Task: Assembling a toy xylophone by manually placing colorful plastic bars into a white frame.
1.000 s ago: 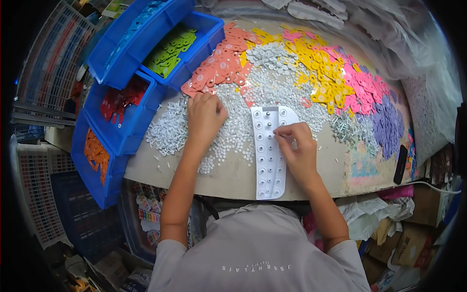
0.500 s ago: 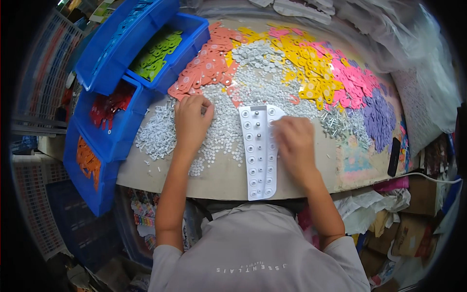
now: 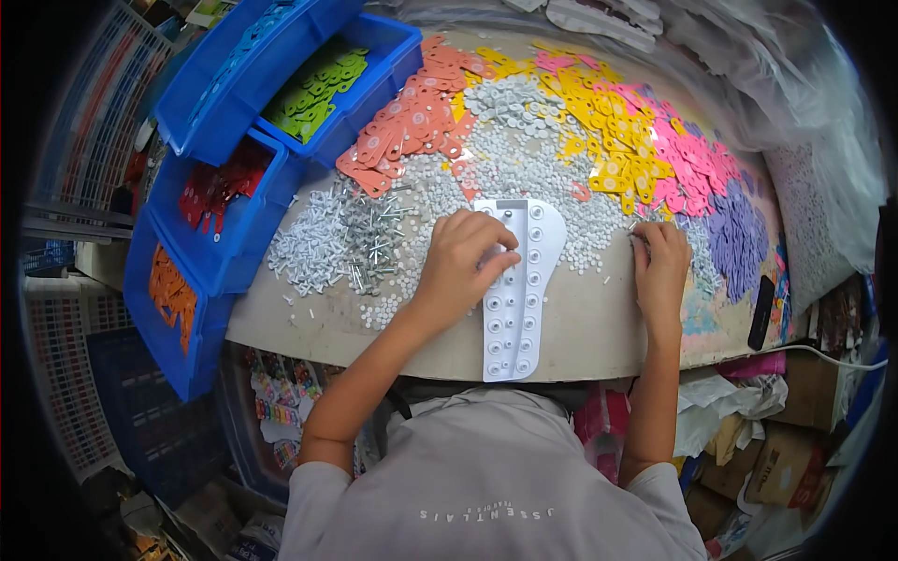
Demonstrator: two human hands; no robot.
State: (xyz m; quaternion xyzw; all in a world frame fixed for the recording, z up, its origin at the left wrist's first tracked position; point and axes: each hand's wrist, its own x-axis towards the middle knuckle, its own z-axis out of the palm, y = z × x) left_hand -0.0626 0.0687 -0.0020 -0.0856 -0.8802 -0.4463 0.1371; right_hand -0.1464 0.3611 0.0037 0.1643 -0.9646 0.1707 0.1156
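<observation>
A white plastic holder, with rows of round studs and a groove down its middle, lies upright before me on the table. Over its upper left side bends my left hand, thumb and forefinger brought together; whatever they pinch is too small to make out. Off to the right, my right hand reaches down at the edge of a heap of small metal pins. Its fingers are curled in, and what lies between them is hidden. Small white round caps spread behind the holder.
Blue bins with green, red, orange and blue pieces stand at left. White pins and metal pins lie beside them. Coral, yellow, pink and purple tabs arc behind. A dark bar lies right.
My left hand has moved right, from the caps by the coral tabs to the holder. My right hand has left the holder for the metal pins at right.
</observation>
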